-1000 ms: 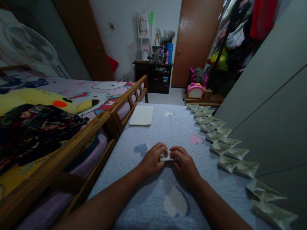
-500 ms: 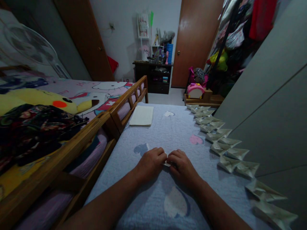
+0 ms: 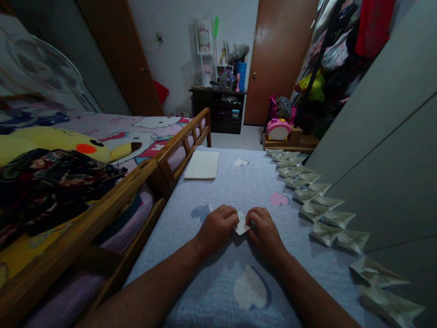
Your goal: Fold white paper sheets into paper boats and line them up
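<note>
My left hand and my right hand rest together on a light blue quilted bedspread, both pinching a small folded white paper piece between their fingertips. The fingers of both hands are curled closed around its edges. Only a pointed corner of the paper shows between the hands. A stack of flat white paper lies farther up the bed on the left.
A row of several folded paper shapes runs along the right edge beside a grey wardrobe. A wooden bed rail borders the left, with a yellow plush toy behind it. A dark desk and door stand beyond.
The hands closed together over the paper, then shifted slightly up the bed and parted a little. A pointed white corner of the folded piece now shows between them.
</note>
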A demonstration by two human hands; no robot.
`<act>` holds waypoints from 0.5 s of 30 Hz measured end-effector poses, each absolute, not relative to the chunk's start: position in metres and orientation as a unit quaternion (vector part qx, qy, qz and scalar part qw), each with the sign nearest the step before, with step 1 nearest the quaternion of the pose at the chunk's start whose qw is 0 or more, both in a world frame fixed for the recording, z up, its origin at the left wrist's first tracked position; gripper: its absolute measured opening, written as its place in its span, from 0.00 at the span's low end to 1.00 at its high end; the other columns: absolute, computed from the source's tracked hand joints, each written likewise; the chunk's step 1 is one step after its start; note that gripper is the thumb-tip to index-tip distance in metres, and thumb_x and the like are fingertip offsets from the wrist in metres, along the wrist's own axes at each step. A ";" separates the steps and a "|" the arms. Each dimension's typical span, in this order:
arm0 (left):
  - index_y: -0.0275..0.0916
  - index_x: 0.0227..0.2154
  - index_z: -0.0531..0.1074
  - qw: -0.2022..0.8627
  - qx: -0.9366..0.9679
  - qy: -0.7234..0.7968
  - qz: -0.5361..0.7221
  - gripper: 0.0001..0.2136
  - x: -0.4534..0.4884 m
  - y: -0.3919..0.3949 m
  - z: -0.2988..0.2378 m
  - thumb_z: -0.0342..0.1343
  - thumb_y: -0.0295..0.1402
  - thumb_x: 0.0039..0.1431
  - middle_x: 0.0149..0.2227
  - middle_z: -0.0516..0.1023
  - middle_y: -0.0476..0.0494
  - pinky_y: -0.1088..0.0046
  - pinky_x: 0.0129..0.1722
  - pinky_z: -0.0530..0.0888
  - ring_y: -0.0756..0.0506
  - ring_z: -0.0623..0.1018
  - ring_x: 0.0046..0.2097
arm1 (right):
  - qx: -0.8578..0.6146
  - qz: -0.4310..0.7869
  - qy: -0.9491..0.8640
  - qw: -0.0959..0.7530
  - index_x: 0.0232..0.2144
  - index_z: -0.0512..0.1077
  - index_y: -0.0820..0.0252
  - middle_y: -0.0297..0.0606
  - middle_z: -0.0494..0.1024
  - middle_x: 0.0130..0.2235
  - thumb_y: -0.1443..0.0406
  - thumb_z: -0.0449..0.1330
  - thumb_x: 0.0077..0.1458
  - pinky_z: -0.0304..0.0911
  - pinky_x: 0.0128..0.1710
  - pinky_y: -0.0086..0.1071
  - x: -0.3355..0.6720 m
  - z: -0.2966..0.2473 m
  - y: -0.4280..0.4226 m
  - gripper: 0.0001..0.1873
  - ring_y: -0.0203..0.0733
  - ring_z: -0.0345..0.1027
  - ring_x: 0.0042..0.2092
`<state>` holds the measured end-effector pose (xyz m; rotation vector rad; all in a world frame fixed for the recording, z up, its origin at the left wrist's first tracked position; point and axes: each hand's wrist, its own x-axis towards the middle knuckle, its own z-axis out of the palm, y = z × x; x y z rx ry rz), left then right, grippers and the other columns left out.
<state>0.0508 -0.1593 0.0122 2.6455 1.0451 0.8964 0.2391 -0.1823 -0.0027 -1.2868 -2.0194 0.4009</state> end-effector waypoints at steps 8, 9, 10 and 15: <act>0.39 0.29 0.70 0.123 0.900 0.359 0.216 0.07 0.047 -0.159 0.012 0.56 0.20 0.53 0.32 0.73 0.45 0.68 0.39 0.66 0.43 0.70 0.38 | -0.518 0.149 -0.788 0.299 0.29 0.66 0.58 0.39 0.70 0.36 0.80 0.53 0.47 0.57 0.41 0.38 0.240 -0.001 -0.185 0.13 0.45 0.58 0.40; 0.39 0.29 0.71 0.135 0.900 0.358 0.207 0.07 0.047 -0.159 0.011 0.56 0.20 0.52 0.32 0.73 0.45 0.68 0.38 0.66 0.44 0.70 0.38 | -0.519 0.153 -0.788 0.293 0.29 0.67 0.58 0.39 0.70 0.36 0.80 0.53 0.47 0.56 0.41 0.38 0.241 -0.001 -0.185 0.13 0.45 0.58 0.41; 0.38 0.29 0.71 0.146 0.900 0.358 0.200 0.07 0.046 -0.159 0.011 0.56 0.19 0.51 0.32 0.73 0.46 0.68 0.38 0.66 0.44 0.70 0.38 | -0.519 0.157 -0.789 0.289 0.29 0.68 0.58 0.39 0.70 0.37 0.80 0.53 0.46 0.56 0.42 0.38 0.243 -0.001 -0.185 0.13 0.45 0.58 0.41; 0.38 0.29 0.73 0.202 0.886 0.376 0.183 0.06 0.043 -0.156 0.008 0.58 0.21 0.52 0.31 0.74 0.47 0.70 0.38 0.65 0.45 0.71 0.38 | -0.516 0.186 -0.792 0.269 0.31 0.72 0.58 0.38 0.72 0.38 0.78 0.56 0.47 0.56 0.45 0.38 0.248 0.001 -0.186 0.12 0.44 0.60 0.43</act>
